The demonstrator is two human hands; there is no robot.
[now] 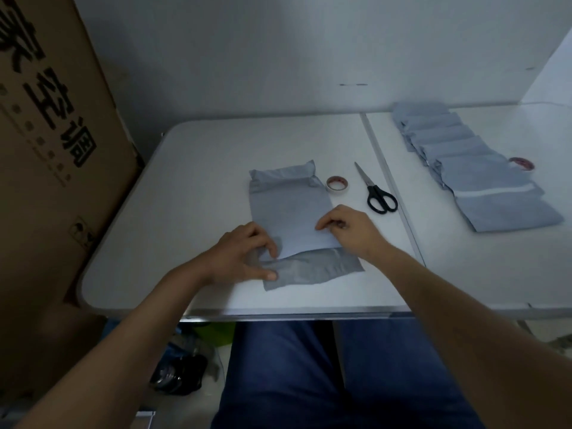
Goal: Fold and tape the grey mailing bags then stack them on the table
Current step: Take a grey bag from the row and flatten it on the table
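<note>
A grey mailing bag (291, 212) lies lengthwise on the white table (192, 181), its far end bulging and its darker near flap (312, 270) spread flat toward me. My left hand (244, 255) pinches the bag's left edge where the flap begins, thumb lying on the flap. My right hand (346, 230) pinches the bag's right edge a little farther away. A roll of tape (337, 184) sits just right of the bag's far end. A row of several overlapping grey bags (473, 162) lies at the right.
Black-handled scissors (376, 191) lie right of the tape roll. A second tape roll (521, 163) peeks out beyond the row of bags. A tall cardboard box (52, 144) stands against the table's left side. A seam (390, 184) divides the tabletop.
</note>
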